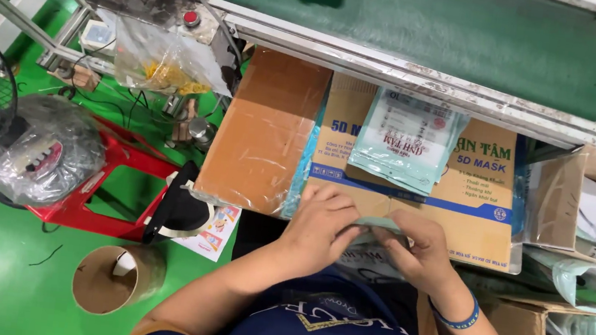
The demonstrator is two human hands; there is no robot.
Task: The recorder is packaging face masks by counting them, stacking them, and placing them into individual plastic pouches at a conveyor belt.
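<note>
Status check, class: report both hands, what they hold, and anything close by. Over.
Left hand and right hand both pinch a pale green pouch. Stack of pouches on the cardboard box just beyond. Nothing blocking.

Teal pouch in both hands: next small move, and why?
Probably lay the teal pouch onto the stack of matching pouches on the printed carton. Left hand and right hand pinch it flat over the carton's near edge, and the stack lies just beyond the hands.
</note>
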